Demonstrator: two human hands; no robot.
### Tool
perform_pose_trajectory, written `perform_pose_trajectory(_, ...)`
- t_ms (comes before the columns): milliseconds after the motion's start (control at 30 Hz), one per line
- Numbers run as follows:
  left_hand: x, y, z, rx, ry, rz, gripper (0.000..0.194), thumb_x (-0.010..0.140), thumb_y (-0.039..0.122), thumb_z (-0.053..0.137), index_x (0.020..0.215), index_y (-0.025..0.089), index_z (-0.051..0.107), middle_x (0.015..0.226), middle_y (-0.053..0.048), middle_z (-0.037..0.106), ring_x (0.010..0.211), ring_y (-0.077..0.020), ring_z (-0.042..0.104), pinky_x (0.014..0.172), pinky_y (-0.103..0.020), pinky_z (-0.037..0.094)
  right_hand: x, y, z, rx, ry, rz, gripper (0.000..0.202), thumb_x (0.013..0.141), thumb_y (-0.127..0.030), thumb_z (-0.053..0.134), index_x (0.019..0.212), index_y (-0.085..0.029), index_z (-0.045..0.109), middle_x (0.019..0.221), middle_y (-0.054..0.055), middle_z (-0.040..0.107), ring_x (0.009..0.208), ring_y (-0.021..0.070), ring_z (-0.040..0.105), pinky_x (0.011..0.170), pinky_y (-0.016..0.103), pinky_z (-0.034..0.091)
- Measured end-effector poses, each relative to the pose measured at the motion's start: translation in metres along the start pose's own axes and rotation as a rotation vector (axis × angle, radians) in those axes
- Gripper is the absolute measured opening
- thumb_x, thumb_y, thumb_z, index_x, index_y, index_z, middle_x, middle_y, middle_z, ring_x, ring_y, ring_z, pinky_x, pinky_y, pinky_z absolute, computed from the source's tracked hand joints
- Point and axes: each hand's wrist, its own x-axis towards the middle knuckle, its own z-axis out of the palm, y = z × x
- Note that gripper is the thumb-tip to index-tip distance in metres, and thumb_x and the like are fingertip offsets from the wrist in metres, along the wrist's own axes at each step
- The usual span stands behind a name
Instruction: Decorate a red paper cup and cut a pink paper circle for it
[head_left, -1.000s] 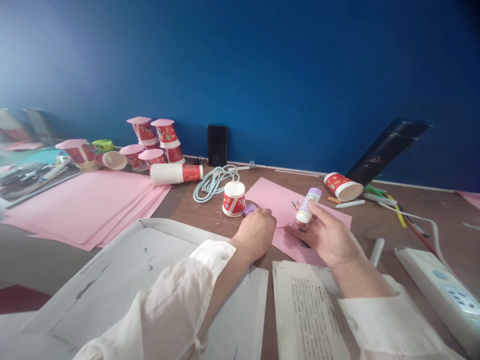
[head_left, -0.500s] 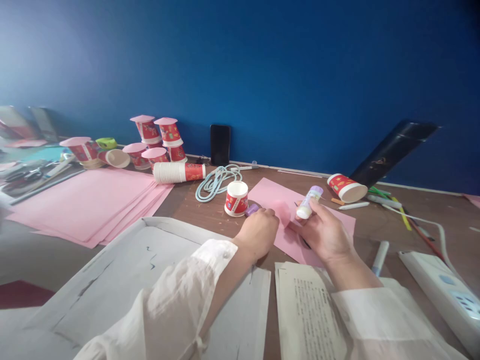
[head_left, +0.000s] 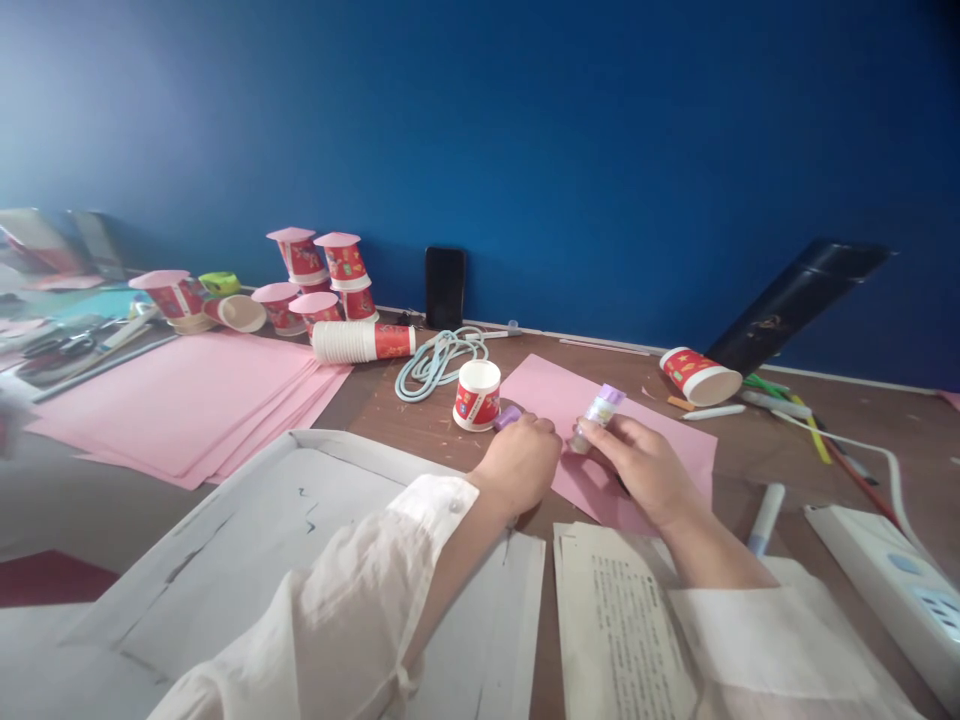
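Observation:
My right hand (head_left: 649,465) grips a glue stick (head_left: 598,418), white with a purple end, tilted with that end up and its other end low near my left hand. My left hand (head_left: 525,462) is closed over the left edge of a pink paper sheet (head_left: 641,420); what its fingers pinch is hidden. Just behind those fingers shows a purple cap (head_left: 508,417). A red and white paper cup (head_left: 478,398) stands upright to the left of the cap.
Cups with pink paper discs (head_left: 300,258) stand stacked at the back left, beside a lying cup stack (head_left: 360,342). Pink sheets (head_left: 180,400) lie left. A coiled cable (head_left: 435,368), phone (head_left: 445,288), lying cup (head_left: 697,375), printed papers (head_left: 615,610) and power strip (head_left: 885,560) surround the hands.
My right hand has brought the glue stick down and left, closer to my left hand. A small pink paper piece seen between the hands is no longer distinct. The left hand hardly moved.

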Motion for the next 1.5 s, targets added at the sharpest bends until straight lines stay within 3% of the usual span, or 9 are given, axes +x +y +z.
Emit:
perform_pose_trajectory(200,-0.002,0.000,-0.001,0.012,-0.030,0.012,0.029,0.083,0.004,0.043,0.093,0.009,0.069,0.100,-0.013,0.067,0.094,-0.0263,0.062,0.081,-0.035,0.051,0.007,0.009,0.000,-0.084,-0.020,0.091,0.036,0.074,-0.055,0.074,0.086,-0.020,0.074,0.084,0.006,0.077,0.076,0.0234,0.072,0.051,0.026,0.050)
perform_pose_trajectory(300,-0.001,0.000,0.000,0.034,-0.038,0.021,0.026,0.081,0.004,0.046,0.093,0.009,0.069,0.100,-0.013,0.067,0.095,-0.0270,0.062,0.080,-0.035,0.051,0.013,0.018,-0.001,0.039,-0.022,0.130,0.034,0.073,-0.051,0.076,0.085,-0.020,0.074,0.086,0.008,0.077,0.080,0.0244,0.073,0.052,0.025,0.053)
perform_pose_trajectory(400,-0.001,0.000,-0.001,0.042,-0.044,0.020,0.024,0.082,0.005,0.046,0.091,0.009,0.068,0.099,-0.014,0.067,0.094,-0.0267,0.063,0.082,-0.036,0.050,0.017,0.021,-0.001,0.278,-0.035,0.175,0.025,0.073,-0.042,0.078,0.084,-0.020,0.074,0.088,0.007,0.077,0.083,0.0242,0.072,0.064,0.030,0.061)
perform_pose_trajectory(600,0.001,0.001,0.000,-0.079,0.104,-0.131,0.023,0.093,0.028,0.051,0.105,0.011,0.061,0.095,-0.011,0.069,0.091,-0.0259,0.065,0.081,-0.036,0.051,0.016,0.012,0.002,0.514,-0.001,0.271,0.015,0.074,-0.028,0.077,0.083,-0.018,0.073,0.087,0.008,0.074,0.083,0.0231,0.072,0.075,0.033,0.064)
perform_pose_trajectory(733,0.008,-0.001,0.007,-0.148,0.177,-0.080,0.023,0.091,0.024,0.053,0.111,0.015,0.061,0.108,-0.009,0.069,0.101,-0.0238,0.063,0.089,-0.035,0.049,0.010,0.009,0.004,0.541,-0.068,0.251,0.017,0.074,-0.030,0.078,0.084,-0.017,0.072,0.084,0.008,0.073,0.081,0.0241,0.072,0.076,0.038,0.065)
perform_pose_trajectory(1000,0.016,-0.006,0.015,-0.179,0.148,-0.068,0.023,0.091,0.027,0.052,0.093,0.018,0.073,0.094,-0.007,0.071,0.091,-0.0230,0.065,0.081,-0.033,0.049,0.004,0.008,0.002,0.450,-0.094,0.266,0.024,0.072,-0.035,0.080,0.087,-0.018,0.071,0.085,0.007,0.073,0.076,0.0229,0.071,0.066,0.035,0.062)
perform_pose_trajectory(1167,0.020,-0.010,0.019,-0.280,0.177,-0.123,0.023,0.089,0.032,0.055,0.090,0.022,0.075,0.096,-0.006,0.072,0.089,-0.0213,0.065,0.078,-0.030,0.048,-0.002,0.006,-0.004,0.184,0.031,0.123,0.038,0.074,-0.053,0.073,0.094,-0.021,0.072,0.081,0.005,0.074,0.064,0.0204,0.068,0.052,0.029,0.051)
perform_pose_trajectory(1333,0.022,-0.016,0.019,-0.355,0.158,-0.295,0.022,0.088,0.029,0.052,0.082,0.018,0.071,0.080,-0.006,0.072,0.072,-0.0195,0.062,0.066,-0.027,0.045,-0.011,-0.001,-0.007,-0.157,0.162,-0.098,0.043,0.075,-0.061,0.069,0.085,-0.020,0.073,0.076,0.006,0.073,0.069,0.0212,0.067,0.061,0.030,0.049)
perform_pose_trajectory(1500,0.022,-0.018,0.010,-0.373,0.137,-0.273,0.027,0.091,0.028,0.047,0.077,0.018,0.068,0.078,-0.007,0.071,0.072,-0.0184,0.060,0.066,-0.027,0.041,-0.011,0.004,0.001,-0.346,0.162,-0.224,0.043,0.075,-0.063,0.067,0.087,-0.022,0.072,0.087,0.006,0.076,0.080,0.0236,0.068,0.072,0.033,0.049)
